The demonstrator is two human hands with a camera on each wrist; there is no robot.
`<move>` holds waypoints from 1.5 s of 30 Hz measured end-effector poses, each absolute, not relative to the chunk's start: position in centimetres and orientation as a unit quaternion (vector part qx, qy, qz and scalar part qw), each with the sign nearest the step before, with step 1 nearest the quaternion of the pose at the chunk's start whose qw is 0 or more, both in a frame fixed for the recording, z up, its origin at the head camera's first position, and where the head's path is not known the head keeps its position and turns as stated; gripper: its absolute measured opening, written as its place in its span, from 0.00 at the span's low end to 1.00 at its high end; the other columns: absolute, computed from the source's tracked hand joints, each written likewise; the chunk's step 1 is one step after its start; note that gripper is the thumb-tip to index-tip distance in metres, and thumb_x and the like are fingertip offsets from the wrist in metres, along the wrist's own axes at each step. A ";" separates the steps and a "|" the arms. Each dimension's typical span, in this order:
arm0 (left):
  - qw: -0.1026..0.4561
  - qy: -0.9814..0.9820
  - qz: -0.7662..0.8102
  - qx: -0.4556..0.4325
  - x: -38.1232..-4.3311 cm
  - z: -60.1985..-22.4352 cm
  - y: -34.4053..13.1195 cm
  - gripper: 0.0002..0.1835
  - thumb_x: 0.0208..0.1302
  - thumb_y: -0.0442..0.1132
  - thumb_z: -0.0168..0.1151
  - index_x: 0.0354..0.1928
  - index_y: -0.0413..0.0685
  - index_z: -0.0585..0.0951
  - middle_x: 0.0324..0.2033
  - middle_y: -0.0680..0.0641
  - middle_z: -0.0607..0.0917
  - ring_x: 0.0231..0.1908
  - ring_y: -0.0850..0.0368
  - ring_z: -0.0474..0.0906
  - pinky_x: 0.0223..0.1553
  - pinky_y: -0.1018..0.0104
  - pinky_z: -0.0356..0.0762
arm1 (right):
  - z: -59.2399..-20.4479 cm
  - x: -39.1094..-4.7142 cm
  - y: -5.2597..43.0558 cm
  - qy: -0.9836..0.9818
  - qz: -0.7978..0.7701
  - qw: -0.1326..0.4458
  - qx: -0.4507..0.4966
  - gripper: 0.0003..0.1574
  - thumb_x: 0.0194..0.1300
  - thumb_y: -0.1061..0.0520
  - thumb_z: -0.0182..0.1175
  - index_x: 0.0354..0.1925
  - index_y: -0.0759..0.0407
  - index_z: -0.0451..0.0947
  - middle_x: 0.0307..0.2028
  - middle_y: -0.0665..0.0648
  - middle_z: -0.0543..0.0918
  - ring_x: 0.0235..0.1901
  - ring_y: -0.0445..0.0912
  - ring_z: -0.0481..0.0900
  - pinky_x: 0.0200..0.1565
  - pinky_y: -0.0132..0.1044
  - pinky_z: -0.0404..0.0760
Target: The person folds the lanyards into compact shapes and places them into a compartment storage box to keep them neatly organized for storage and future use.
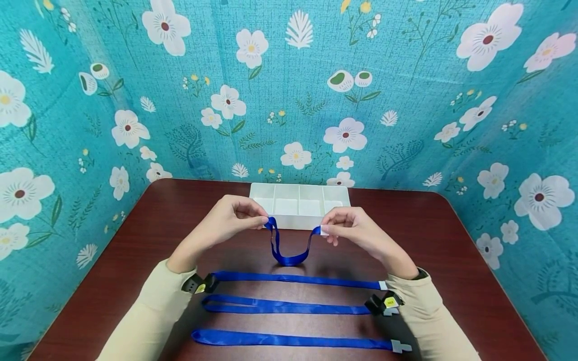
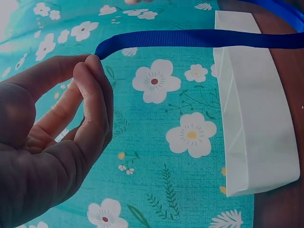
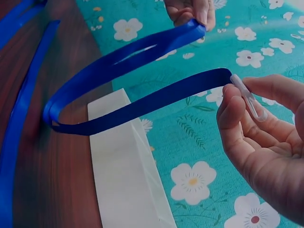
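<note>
A blue lanyard hangs in a U between both hands, above the table. My left hand pinches its looped end between thumb and fingertips. At the other end, my right hand pinches the white plastic clip, whose hook shows in the right wrist view. Nearer to me, three more blue lanyards lie stretched side by side: a far one, a middle one and a near one. Their pale clips point right; the right wrist partly covers the middle one.
A white compartment tray stands at the back of the dark wooden table, just behind the held lanyard. Floral teal cloth hangs behind and along the sides. Dark wrist cameras sit on both forearms.
</note>
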State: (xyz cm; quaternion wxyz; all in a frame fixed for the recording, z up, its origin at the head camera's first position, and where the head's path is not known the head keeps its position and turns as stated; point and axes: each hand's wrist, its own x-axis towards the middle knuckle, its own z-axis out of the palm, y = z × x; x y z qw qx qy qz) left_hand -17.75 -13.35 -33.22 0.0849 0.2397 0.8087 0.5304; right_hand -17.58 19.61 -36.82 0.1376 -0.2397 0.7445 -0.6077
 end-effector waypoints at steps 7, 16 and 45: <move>0.082 0.811 0.524 0.249 -17.7 -32.9 -12.6 0.05 0.65 0.38 0.69 0.38 0.44 0.87 0.30 0.46 0.88 0.31 0.53 0.86 0.35 0.61 0.83 | -36.4 -17.6 18.8 0.739 -0.614 0.139 -0.241 0.07 0.68 0.61 0.64 0.41 0.66 0.81 0.29 0.66 0.82 0.26 0.55 0.80 0.33 0.43 0.84; 0.068 0.818 0.499 0.280 -18.0 -31.9 -11.0 0.04 0.64 0.40 0.70 0.37 0.48 0.88 0.29 0.49 0.88 0.29 0.55 0.85 0.32 0.62 0.81 | -35.4 -17.7 17.5 0.736 -0.621 0.137 -0.233 0.08 0.69 0.60 0.64 0.41 0.67 0.80 0.28 0.64 0.82 0.27 0.56 0.80 0.33 0.42 0.84; 0.060 0.807 0.494 0.320 -18.2 -30.6 -7.6 0.02 0.66 0.36 0.68 0.37 0.46 0.87 0.30 0.49 0.88 0.31 0.58 0.85 0.35 0.63 0.82 | -33.3 -17.8 15.4 0.696 -0.661 0.136 -0.247 0.08 0.68 0.66 0.62 0.41 0.73 0.78 0.26 0.60 0.84 0.25 0.49 0.81 0.33 0.39 0.83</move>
